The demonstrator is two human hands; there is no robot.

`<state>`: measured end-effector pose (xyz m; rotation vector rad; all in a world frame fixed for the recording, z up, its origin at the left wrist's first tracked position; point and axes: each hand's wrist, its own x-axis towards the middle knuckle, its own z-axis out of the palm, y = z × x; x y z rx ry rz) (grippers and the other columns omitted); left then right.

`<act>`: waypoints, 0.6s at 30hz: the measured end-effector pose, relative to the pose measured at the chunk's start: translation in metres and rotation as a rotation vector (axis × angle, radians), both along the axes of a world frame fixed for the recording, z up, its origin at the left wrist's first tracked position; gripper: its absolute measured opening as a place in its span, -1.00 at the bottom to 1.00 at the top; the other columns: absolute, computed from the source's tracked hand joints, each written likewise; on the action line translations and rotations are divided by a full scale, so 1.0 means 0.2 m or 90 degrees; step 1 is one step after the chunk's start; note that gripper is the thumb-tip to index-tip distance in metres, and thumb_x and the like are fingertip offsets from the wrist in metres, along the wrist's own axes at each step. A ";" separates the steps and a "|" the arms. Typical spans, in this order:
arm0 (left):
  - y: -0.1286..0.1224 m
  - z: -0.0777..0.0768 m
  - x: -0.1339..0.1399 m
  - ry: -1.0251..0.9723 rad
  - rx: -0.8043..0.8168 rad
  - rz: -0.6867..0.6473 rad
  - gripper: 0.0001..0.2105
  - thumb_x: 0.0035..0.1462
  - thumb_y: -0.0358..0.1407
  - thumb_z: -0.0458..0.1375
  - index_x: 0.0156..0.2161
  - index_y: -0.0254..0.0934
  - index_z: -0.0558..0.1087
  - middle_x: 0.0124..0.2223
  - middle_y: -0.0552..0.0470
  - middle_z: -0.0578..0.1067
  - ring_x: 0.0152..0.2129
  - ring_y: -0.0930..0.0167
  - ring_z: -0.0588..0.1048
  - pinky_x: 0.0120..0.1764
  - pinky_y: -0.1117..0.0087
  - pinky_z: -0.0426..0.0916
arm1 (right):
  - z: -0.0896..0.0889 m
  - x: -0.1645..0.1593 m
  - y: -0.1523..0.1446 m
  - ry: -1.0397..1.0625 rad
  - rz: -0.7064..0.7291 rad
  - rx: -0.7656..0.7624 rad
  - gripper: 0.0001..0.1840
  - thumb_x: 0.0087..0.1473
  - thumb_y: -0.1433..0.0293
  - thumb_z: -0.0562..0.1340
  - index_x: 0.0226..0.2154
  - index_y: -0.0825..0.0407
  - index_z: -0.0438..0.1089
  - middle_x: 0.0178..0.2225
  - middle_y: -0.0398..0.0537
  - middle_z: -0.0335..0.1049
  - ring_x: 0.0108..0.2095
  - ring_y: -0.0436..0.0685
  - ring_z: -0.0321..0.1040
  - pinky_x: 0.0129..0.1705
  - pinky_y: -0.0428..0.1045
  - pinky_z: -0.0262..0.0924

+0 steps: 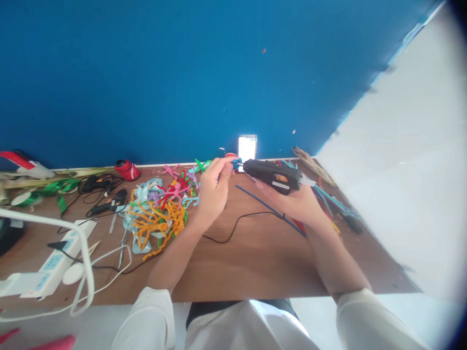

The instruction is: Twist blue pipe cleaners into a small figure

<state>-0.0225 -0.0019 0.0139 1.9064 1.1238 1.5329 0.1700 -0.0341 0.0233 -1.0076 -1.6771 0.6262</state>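
Evidently, my right hand [299, 200] wraps a black plastic glue gun [270, 174] and my left hand [214, 188] pinches a small bunched blue piece [236, 162], so I should steady the silver nozzle [241, 164].

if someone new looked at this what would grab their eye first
Probably the big blue wall across the upper picture, with a glowing screen at its foot, behind the hands. Next, the black glue gun in the right hand, its nozzle at a small blue piece in the left hand. Left of them lies a tangled heap of colourful fuzzy shapes.
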 end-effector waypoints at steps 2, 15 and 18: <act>0.00 0.00 0.00 -0.003 -0.011 -0.004 -0.64 0.39 -0.04 -0.01 -0.09 -0.18 0.56 -0.28 -0.01 0.53 -0.29 0.35 0.48 -0.13 0.30 0.35 | 0.00 0.00 0.00 0.002 0.002 0.001 -0.88 0.13 0.29 0.37 -0.29 -0.01 0.54 -0.29 -0.03 0.58 -0.06 0.31 0.53 -0.13 0.09 0.50; 0.03 -0.06 0.01 -0.127 -0.154 -0.093 -0.62 0.31 0.04 0.08 -0.07 -0.21 0.55 -0.41 0.04 0.47 -0.54 0.48 0.34 -0.49 0.43 0.22 | -0.03 0.00 0.03 0.010 0.004 -0.018 -0.76 0.14 0.30 0.35 -0.12 0.00 0.56 -0.28 -0.03 0.59 -0.07 0.28 0.54 -0.06 0.11 0.48; 0.03 -0.06 0.01 -0.126 -0.149 -0.090 -0.62 0.31 0.03 0.09 -0.06 -0.21 0.55 -0.42 0.05 0.46 -0.55 0.48 0.32 -0.49 0.42 0.21 | -0.02 0.00 0.03 0.003 0.001 -0.011 -0.75 0.16 0.30 0.34 -0.09 -0.03 0.56 -0.20 -0.03 0.60 -0.08 0.27 0.54 -0.02 0.12 0.47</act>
